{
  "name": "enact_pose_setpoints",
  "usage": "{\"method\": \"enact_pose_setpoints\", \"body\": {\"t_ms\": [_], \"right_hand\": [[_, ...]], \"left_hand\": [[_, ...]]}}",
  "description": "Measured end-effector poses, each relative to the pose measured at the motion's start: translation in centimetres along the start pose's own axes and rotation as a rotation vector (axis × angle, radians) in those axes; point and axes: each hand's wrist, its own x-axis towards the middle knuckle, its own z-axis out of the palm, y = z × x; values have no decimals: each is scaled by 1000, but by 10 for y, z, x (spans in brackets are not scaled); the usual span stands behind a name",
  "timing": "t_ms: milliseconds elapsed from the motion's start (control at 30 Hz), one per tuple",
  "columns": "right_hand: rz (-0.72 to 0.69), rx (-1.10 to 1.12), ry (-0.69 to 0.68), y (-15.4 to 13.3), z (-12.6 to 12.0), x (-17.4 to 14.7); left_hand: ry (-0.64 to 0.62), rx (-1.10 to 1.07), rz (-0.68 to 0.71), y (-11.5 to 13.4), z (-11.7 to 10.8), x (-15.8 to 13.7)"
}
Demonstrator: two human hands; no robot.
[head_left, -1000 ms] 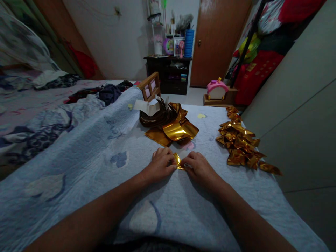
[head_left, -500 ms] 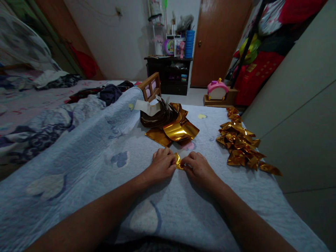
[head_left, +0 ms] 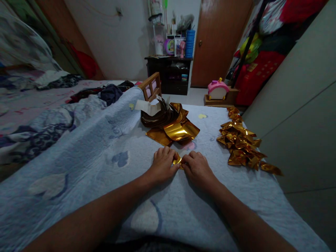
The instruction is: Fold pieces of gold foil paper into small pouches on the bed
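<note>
A small piece of gold foil paper (head_left: 177,159), partly folded, lies on the quilt between my hands. My left hand (head_left: 164,163) pinches its left side, with the thumb at the near edge and the fingers over the far part. On the opposite side, my right hand (head_left: 196,167) has its fingertips closed on the foil's right end. Much of the foil is covered by my fingers. Just beyond my hands lie loose gold foil sheets (head_left: 181,131), beside a bent stack of paper (head_left: 153,117) with dark and pale edges.
Several folded gold foil pieces (head_left: 240,145) are heaped along the quilt's right edge. A blue quilt (head_left: 99,199) with heart shapes covers the surface under my arms. A pink toy (head_left: 218,90) stands past the far edge, and a pale cabinet (head_left: 301,115) rises at right.
My left thumb and fingers have shifted slightly on the foil, and its visible shape between my hands has changed. The right hand has turned a little inward. Stack and heap are unmoved.
</note>
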Motion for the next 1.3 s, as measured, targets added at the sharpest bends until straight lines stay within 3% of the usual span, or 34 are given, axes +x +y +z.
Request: {"method": "enact_pose_setpoints", "body": {"t_ms": [367, 600, 833, 1067, 1300], "right_hand": [[77, -91, 33, -9, 0, -2], [43, -80, 103, 8, 2, -7], [55, -57, 38, 21, -1, -8], [-13, 39, 73, 29, 1, -7], [-92, 120, 112, 29, 6, -5]], "left_hand": [[-29, 1, -14, 2, -3, 0], [-22, -10, -5, 2, -4, 0], [-12, -49, -25, 2, -4, -1], [6, -237, 165, -7, -2, 5], [9, -414, 235, -8, -5, 6]]}}
